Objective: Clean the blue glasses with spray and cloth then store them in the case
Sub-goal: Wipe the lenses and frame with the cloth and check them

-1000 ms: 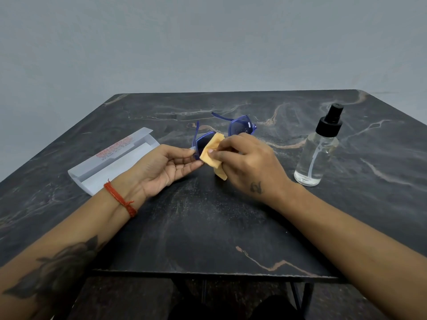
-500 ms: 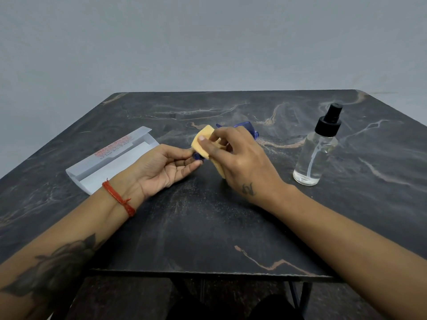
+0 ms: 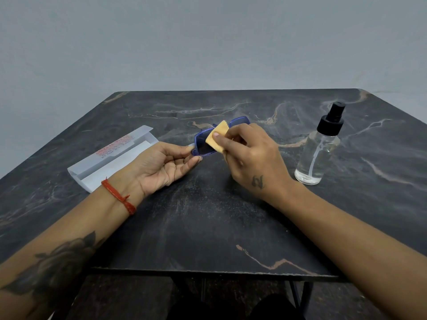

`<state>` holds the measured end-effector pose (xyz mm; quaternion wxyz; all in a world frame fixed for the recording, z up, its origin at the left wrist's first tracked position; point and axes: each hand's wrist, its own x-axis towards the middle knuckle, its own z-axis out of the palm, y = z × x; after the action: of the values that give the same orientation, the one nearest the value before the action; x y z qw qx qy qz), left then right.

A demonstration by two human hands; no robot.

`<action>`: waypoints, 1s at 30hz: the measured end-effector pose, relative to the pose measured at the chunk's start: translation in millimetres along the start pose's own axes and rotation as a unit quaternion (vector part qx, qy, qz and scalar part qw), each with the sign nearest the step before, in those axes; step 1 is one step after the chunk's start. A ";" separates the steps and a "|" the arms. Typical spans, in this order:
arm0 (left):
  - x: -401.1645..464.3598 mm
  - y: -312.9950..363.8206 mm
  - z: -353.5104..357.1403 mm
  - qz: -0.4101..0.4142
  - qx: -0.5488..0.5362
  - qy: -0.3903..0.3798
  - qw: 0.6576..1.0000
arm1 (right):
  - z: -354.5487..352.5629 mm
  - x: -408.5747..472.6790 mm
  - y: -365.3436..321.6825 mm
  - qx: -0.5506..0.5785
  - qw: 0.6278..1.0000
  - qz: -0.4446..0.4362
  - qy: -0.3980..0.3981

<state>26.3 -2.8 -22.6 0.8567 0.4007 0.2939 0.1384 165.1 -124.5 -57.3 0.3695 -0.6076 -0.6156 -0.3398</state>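
Worktop (image 3: 208, 227): dark marbled slab with pale veins, set against a plain grey wall.

Case (image 3: 111, 155): white, lying open on the left side of the worktop, lid raised at the far edge, red lettering on the lid; just beside the left wrist.

Spray bottle (image 3: 320, 148): clear body, black pump top, standing upright on the right side, apart from both hands.

Left hand (image 3: 161, 165): palm up, red thread band at the wrist. Grip: thumb and fingertips pinch the left end of the blue glasses (image 3: 202, 144), holding them above the centre of the worktop.

Right hand (image 3: 251, 153): back towards the camera. Grip: thumb and fingers clamp the yellow cloth (image 3: 217, 137) over the near lens, thumb on top. The far lens shows behind the cloth.
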 end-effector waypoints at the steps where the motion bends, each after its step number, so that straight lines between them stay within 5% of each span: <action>1: 0.1 0.0 0.1 0.001 0.003 0.000 1.000 | 0.9 0.3 -1.1 -0.004 1.000 0.003 -0.005; 15: 1.8 -0.3 -3.2 0.006 0.003 -0.005 1.000 | 2.2 -2.0 -4.2 0.030 0.996 -0.061 -0.063; 30: -1.4 0.4 0.5 0.012 -0.003 0.006 1.000 | 1.4 1.1 -2.3 0.003 0.999 0.017 -0.030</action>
<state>25.6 -3.5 -21.5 0.8546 0.4004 0.2937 0.1518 162.8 -122.8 -57.0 0.3586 -0.6268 -0.6169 -0.3130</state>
